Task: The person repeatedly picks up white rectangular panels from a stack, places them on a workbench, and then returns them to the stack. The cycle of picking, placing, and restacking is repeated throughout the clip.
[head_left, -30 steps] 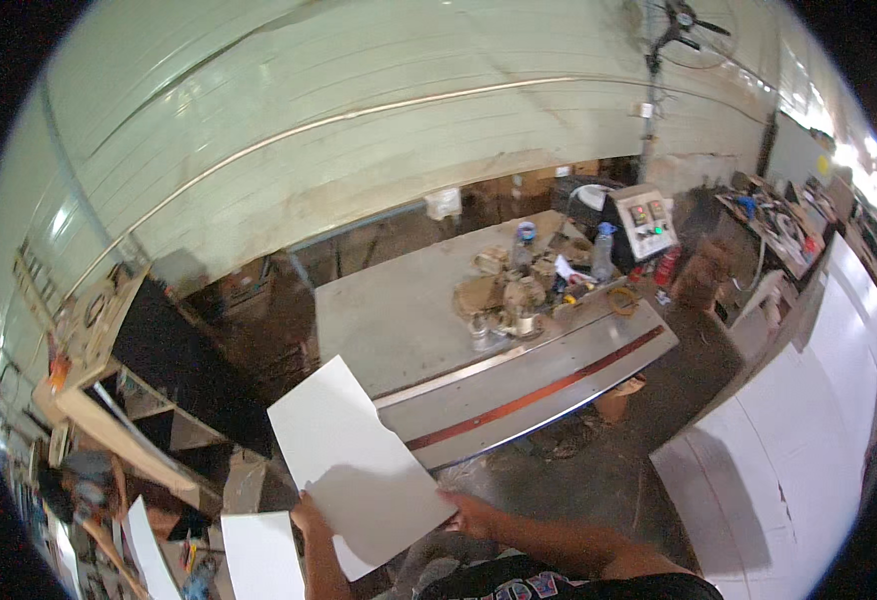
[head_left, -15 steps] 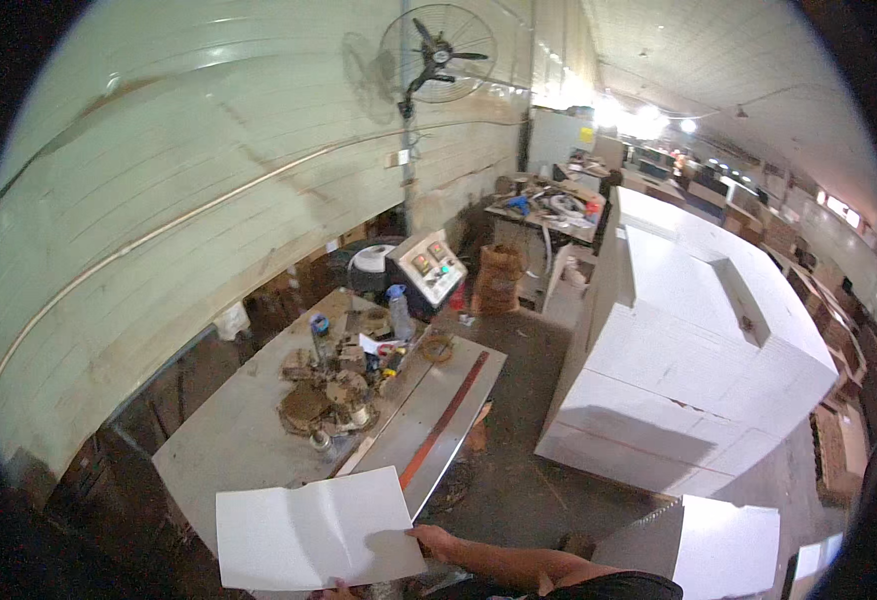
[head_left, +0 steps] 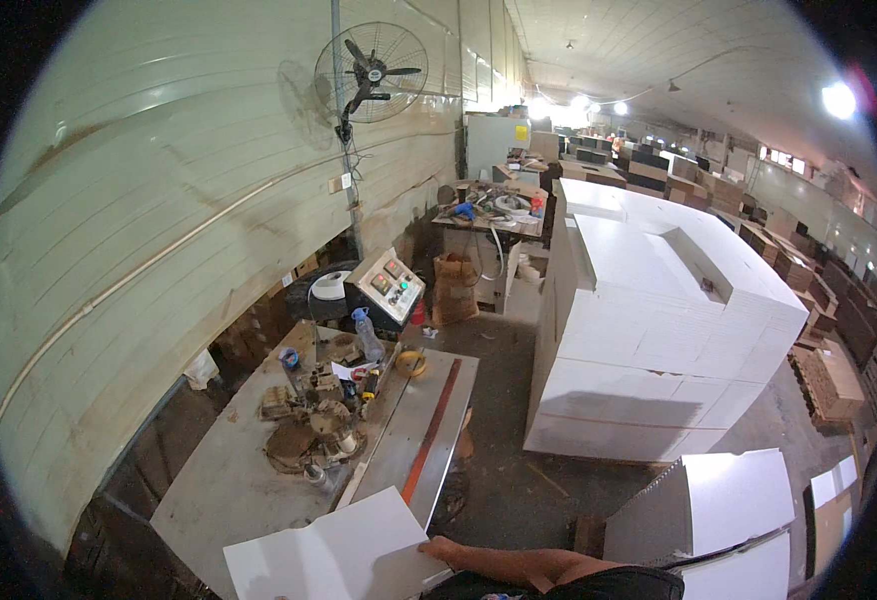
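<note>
A white rectangular board (head_left: pixel 334 555) lies tilted over the near end of the grey work table (head_left: pixel 209 500), its lower part running out of the picture. At the board's right edge my right hand (head_left: pixel 441 549) is closed on it, the forearm reaching in from the lower right. My left hand is out of view. Beyond the board stands a dusty machine head (head_left: pixel 309 435) with several metal parts. Along the table's right side runs a red-brown strip (head_left: pixel 431 430).
A clear bottle (head_left: pixel 367 335), a yellow tape roll (head_left: pixel 411 363) and a control box (head_left: pixel 387 287) are at the table's far end. To the right stands a tall stack of white boards (head_left: pixel 649 340); nearer is a lower white-topped stack (head_left: pixel 739 500). A fan (head_left: pixel 371 72) hangs on the wall.
The board and my right hand sit slightly lower in the picture. My left hand, at the board's lower edge before, has dropped out of view. The whole view has shifted.
</note>
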`<act>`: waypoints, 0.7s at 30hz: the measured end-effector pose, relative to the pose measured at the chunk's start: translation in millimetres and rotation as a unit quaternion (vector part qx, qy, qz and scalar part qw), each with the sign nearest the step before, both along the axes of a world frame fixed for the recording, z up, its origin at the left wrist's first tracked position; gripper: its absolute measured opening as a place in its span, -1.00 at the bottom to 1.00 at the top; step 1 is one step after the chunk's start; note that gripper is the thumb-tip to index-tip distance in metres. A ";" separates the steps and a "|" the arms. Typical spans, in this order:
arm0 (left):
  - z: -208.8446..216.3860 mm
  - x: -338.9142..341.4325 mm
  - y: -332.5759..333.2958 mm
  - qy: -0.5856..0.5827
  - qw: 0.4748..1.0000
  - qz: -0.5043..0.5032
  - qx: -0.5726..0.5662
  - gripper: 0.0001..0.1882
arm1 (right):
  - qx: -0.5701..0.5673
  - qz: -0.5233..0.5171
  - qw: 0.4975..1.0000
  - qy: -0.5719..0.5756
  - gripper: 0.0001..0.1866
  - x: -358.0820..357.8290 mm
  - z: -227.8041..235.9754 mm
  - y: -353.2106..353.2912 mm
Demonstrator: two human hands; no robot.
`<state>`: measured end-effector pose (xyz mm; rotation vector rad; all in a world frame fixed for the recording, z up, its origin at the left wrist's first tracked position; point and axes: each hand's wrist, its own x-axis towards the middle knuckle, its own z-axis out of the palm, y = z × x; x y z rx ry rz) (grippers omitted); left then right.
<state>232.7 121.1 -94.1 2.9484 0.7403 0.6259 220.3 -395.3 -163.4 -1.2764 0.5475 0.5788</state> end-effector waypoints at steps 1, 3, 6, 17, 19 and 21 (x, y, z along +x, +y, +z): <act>5.4 2.4 6.6 0.035 0.998 0.033 -0.043 0.15 | 0.019 0.014 1.000 0.000 -0.42 5.1 0.8 -0.9; 23.2 10.0 22.8 0.093 0.987 0.086 -0.099 0.21 | 0.023 0.029 0.999 0.028 -0.44 16.2 -1.2 -3.3; 39.3 18.2 31.7 0.132 0.975 0.130 -0.123 0.26 | -0.013 0.034 0.996 0.085 -0.46 30.2 -4.7 -5.8; 79.9 -6.7 -33.4 0.077 0.951 0.230 -0.194 0.15 | -0.068 0.181 0.979 0.073 -0.38 30.9 -36.2 -38.8; 78.9 -12.2 -44.4 0.089 0.945 0.250 -0.193 0.07 | -0.100 0.203 0.974 0.015 -0.28 32.4 -26.7 -53.5; 52.7 -5.3 -59.7 0.058 0.948 0.256 -0.182 0.05 | -0.162 0.203 0.966 -0.003 -0.19 32.3 -9.0 -73.4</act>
